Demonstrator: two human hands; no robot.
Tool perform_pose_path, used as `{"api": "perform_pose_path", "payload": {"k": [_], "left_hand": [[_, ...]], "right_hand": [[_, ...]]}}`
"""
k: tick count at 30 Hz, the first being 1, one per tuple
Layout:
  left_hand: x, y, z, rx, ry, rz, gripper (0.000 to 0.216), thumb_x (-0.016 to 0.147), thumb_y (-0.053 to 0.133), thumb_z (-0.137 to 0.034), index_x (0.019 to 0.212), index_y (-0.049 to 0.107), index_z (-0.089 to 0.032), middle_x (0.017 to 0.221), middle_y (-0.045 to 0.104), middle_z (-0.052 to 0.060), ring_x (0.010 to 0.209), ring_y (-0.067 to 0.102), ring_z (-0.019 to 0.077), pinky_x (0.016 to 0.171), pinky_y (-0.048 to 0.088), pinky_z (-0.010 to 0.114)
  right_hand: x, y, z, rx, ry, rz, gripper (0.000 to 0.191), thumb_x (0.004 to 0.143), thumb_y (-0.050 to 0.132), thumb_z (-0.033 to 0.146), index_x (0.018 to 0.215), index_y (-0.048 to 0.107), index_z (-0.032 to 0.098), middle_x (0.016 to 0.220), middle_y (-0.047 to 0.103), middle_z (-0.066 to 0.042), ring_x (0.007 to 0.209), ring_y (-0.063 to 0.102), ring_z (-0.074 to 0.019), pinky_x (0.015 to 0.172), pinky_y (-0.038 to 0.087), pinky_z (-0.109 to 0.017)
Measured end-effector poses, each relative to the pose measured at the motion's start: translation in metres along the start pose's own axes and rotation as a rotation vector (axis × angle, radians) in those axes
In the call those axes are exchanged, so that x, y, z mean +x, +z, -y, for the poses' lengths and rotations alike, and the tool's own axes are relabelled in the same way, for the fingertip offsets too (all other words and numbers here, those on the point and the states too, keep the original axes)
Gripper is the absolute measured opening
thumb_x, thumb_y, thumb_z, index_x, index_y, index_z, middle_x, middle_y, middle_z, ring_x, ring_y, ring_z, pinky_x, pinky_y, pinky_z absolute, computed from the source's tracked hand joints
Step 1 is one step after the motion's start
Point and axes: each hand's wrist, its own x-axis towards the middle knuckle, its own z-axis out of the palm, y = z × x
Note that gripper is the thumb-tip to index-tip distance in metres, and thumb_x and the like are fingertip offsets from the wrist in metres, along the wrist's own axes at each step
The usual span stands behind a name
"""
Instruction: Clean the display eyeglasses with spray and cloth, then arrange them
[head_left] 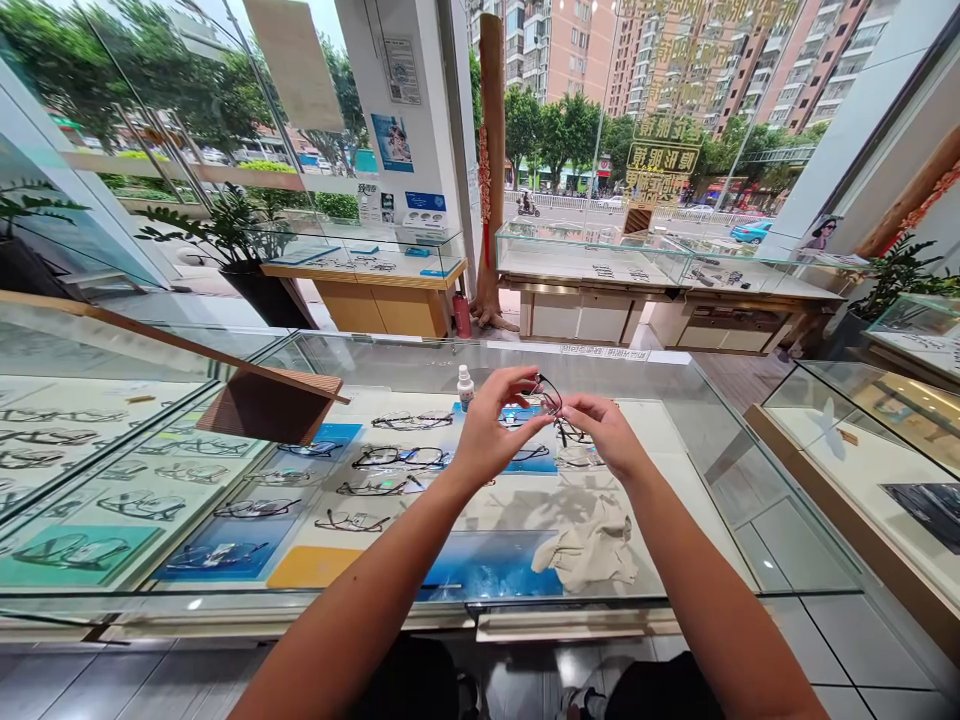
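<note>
Above the glass display case, both my hands hold one pair of dark-framed eyeglasses [553, 398]. My left hand [496, 425] pinches one side of the frame between thumb and fingers. On the other side, my right hand [606, 428] grips the eyeglasses with its fingertips, near a folded-looking temple. Part of the frame is hidden behind my fingers. A small white bottle [465, 387] stands on the glass just left of my left hand. Below my right forearm, a crumpled beige cloth [592, 550] lies on the case top near its front edge.
Rows of eyeglasses [401, 457] lie inside the glass case [720, 480] beneath my hands. A brown wooden stand [274, 400] rests on the glass to the left. Another glass case [817, 430] stands at the right. A potted plant [225, 240] and a fire extinguisher [461, 314] are farther back.
</note>
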Motion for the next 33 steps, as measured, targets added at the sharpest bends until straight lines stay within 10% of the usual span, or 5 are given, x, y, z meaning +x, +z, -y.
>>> {"api": "perform_pose_path", "payload": {"k": [8,11,14,18,33], "left_hand": [[-0.002,0.003,-0.002,0.012,-0.042,-0.099,0.067,0.085,0.085,-0.033,0.143,0.054,-0.026,0.131,0.063,0.011,0.11,0.068,0.0204,0.094,0.058,0.036],[-0.005,0.005,-0.003,0.139,-0.072,-0.26,0.029,0.09,0.079,-0.036,0.114,0.069,-0.021,0.097,0.066,0.004,0.083,0.062,0.015,0.076,0.052,0.029],[-0.009,0.011,-0.005,0.043,-0.198,-0.08,0.026,0.097,0.068,-0.041,0.087,0.075,-0.018,0.073,0.063,0.001,0.065,0.052,0.0125,0.063,0.043,0.027],[-0.013,0.023,-0.004,-0.152,-0.384,0.057,0.033,0.095,0.07,-0.049,0.1,0.081,-0.019,0.066,0.059,-0.001,0.06,0.045,0.0118,0.057,0.035,0.027],[-0.002,0.01,0.009,-0.17,-0.565,-0.057,0.035,0.084,0.075,-0.051,0.09,0.077,-0.017,0.059,0.039,-0.006,0.056,0.033,0.0108,0.055,0.026,0.026]], "right_hand": [[0.001,0.004,-0.005,0.003,-0.037,-0.129,0.025,0.085,0.079,0.048,0.089,0.08,0.023,0.099,0.08,-0.006,0.095,0.069,-0.0238,0.092,0.052,-0.038],[0.0,0.006,-0.005,-0.086,-0.096,-0.224,0.025,0.088,0.076,0.047,0.09,0.08,0.022,0.098,0.08,-0.008,0.094,0.07,-0.0247,0.091,0.053,-0.04],[-0.004,0.011,-0.005,-0.254,-0.207,-0.332,0.023,0.093,0.071,0.044,0.092,0.08,0.022,0.103,0.08,-0.009,0.099,0.071,-0.0257,0.091,0.052,-0.04],[-0.009,0.022,-0.008,-0.431,-0.35,-0.414,0.019,0.096,0.069,0.038,0.094,0.08,0.023,0.107,0.078,-0.009,0.106,0.071,-0.0262,0.094,0.053,-0.042],[-0.014,0.025,-0.007,-0.469,-0.386,-0.219,0.019,0.097,0.064,0.036,0.103,0.08,0.027,0.124,0.078,-0.011,0.117,0.071,-0.0305,0.098,0.053,-0.045]]}}
